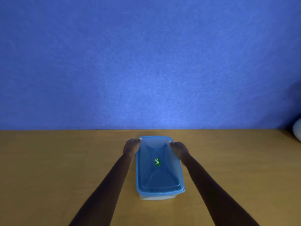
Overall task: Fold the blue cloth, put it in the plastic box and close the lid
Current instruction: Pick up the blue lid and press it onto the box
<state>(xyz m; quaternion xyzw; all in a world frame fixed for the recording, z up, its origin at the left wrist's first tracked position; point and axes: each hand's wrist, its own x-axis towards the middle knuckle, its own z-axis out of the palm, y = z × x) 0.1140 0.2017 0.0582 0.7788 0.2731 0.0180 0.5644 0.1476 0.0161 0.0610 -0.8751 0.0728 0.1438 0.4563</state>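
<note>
A plastic box [156,196] sits between the two hands, its long side running away from the person. Its blue lid [158,167] is on top and you can see through it a little. Something dark blue shows under the lid, and that looks like the blue cloth [156,176] lying inside the box, but the lid makes it hard to tell how it is folded. A small green and white sticker [157,161] is on the middle of the lid. The near end of the box shows white below the blue rim.

The left hand [131,147] is at the far left corner of the lid, with the fingers bent down over the rim and touching it. The right hand [178,149] is on the far right edge, fingers curled onto the rim too. Both hands press or hold the lid's edge; neither one is spread flat. Both arms reach straight out, one along each side of the box.

The box rests on a yellow-brown wooden tabletop [65,152]. Past the hands stands a big blue wall [146,62]. Far off to the right of the right hand, a pale round thing [297,132] peeks in at the edge, too cut off to name.
</note>
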